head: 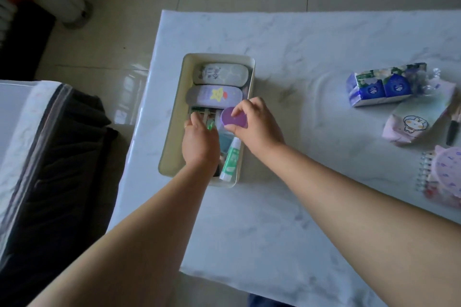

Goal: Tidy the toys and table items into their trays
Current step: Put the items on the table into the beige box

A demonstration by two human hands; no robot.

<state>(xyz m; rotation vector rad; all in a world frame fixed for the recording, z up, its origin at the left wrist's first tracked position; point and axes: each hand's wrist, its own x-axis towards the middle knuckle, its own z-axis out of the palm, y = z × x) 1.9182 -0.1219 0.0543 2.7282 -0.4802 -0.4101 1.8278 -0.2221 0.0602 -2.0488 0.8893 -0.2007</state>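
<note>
Cream plastic rectangular tray (174, 117) sits near the left edge of the white marble-patterned table (299, 219); both hands are over it. At its far end lies a white oblong case with dark markings (220, 74), and just nearer, beside it, a lilac oblong case with a yellow star (214, 95); a green-and-white tube (230, 160) lies along the tray's right wall at the near end. The right hand (257, 124) pinches a round purple lid-like object (235, 118) between thumb and curled fingers, above the tray's middle; the left hand (199, 143) reaches into the tray with fingers curled round a small translucent green object (210, 124). Well apart on the right lie a blue-and-white pack of tissues (381, 88), a pink pouch printed with a rabbit (416, 119) and a spiral-bound notebook (429, 174).
</note>
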